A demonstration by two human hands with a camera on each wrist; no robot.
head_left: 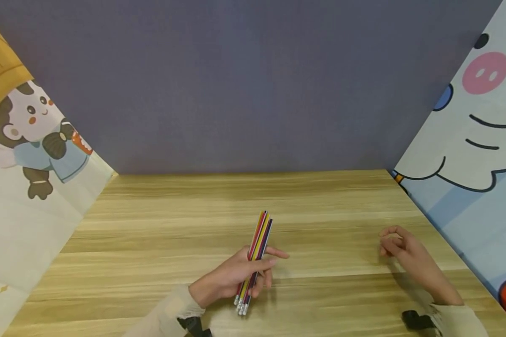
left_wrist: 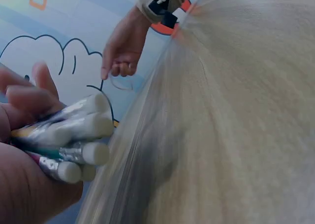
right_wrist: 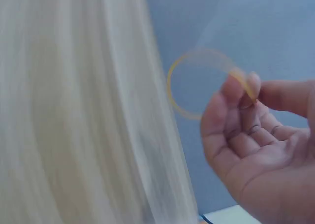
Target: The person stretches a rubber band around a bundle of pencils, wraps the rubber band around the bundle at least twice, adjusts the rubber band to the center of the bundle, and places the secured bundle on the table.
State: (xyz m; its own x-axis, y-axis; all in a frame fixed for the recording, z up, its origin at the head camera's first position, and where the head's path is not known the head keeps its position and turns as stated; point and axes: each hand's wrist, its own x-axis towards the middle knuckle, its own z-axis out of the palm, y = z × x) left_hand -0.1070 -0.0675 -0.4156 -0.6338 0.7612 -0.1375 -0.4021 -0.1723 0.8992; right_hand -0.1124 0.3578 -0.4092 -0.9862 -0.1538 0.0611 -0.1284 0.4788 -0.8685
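Note:
A bundle of pencils (head_left: 259, 238) in several colours lies across my left hand (head_left: 244, 272), gripped under the thumb. Their white eraser ends (left_wrist: 96, 125) with silvery ferrules point toward the left wrist camera. The pencils' other ends slant up and away over the table. Well to the right, my right hand (head_left: 415, 257) is raised above the table. Between thumb and fingertips it pinches a thin yellow rubber band (right_wrist: 170, 83), which hangs out as a loose loop in the right wrist view. The band is too fine to make out in the head view.
The wood-grain table (head_left: 164, 224) runs back to a grey-purple panel (head_left: 253, 93). Cartoon-printed side panels rise at the left (head_left: 59, 187) and right (head_left: 451, 206) of the table. Black straps (head_left: 417, 320) sit at both wrists.

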